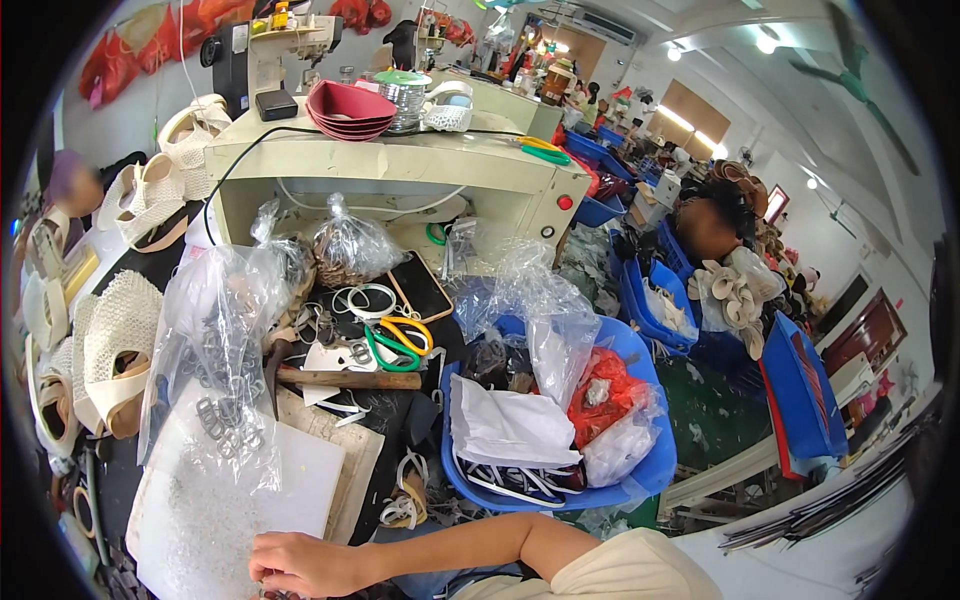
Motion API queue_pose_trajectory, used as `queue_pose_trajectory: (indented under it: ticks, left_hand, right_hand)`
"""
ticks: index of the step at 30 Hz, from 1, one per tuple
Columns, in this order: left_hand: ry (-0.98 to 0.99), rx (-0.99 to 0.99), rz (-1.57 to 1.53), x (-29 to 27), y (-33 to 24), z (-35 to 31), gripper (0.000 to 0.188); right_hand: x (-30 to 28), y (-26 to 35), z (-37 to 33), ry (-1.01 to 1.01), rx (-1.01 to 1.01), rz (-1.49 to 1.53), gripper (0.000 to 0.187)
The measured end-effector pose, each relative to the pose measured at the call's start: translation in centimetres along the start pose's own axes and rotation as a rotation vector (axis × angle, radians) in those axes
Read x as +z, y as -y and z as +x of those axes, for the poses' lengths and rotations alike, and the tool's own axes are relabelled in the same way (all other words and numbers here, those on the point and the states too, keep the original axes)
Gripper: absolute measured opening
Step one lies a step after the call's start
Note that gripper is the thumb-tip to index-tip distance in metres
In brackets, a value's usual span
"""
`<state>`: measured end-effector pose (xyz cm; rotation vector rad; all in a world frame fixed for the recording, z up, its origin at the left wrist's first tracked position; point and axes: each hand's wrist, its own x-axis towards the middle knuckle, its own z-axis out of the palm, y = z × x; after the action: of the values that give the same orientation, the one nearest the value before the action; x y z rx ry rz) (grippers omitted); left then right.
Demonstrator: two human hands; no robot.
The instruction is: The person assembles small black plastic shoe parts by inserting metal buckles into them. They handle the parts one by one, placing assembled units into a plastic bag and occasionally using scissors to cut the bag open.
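Note:
From the lower right my right forearm reaches across to the white board (300,475), where my right hand (305,563) rests low at its near edge. The fingers are curled down and closed; what they hold, if anything, is hidden at the picture's lower edge. Just beyond it, a clear plastic bag (225,375) of metal buckles (225,425) lies on the board. A hammer (345,379) with a wooden handle lies past the board, beside green-handled scissors (392,350) and yellow-handled scissors (410,330). My left hand is not in view.
A blue basket (655,480) with bags, white paper and black-and-white straps stands right of the board. Cream woven shoe uppers (120,350) line the left side. Behind is a cream machine table (400,160) with stacked red pieces (350,110). Another person (712,225) sits at the right.

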<state>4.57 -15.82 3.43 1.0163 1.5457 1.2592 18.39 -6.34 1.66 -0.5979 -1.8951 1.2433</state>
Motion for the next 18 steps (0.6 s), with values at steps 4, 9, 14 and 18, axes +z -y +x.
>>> queue_pose_trajectory:
  ticks: [4, 9, 14, 18]
  left_hand:
    - [-0.034, -0.044, -0.016, -0.8, 1.2, -0.3, 0.033]
    - [-0.032, -0.113, -0.074, 0.3, -0.4, -0.4, 0.032]
    - [0.039, -0.041, -0.087, 0.3, 0.0, -0.3, 0.032]
    - [-0.008, -0.135, 0.013, -1.7, 0.7, -1.2, 0.035]
  right_hand:
    - [1.7, 0.5, -0.6, -0.063, -0.358, -0.359, 0.01]
    - [-0.5, 1.0, -0.4, 0.05, -0.688, -0.814, 0.023]
    - [-0.5, 1.2, -0.5, 0.15, -0.67, -0.817, 0.023]
    - [0.1, 1.7, 0.2, 0.221, -0.578, -0.445, 0.013]
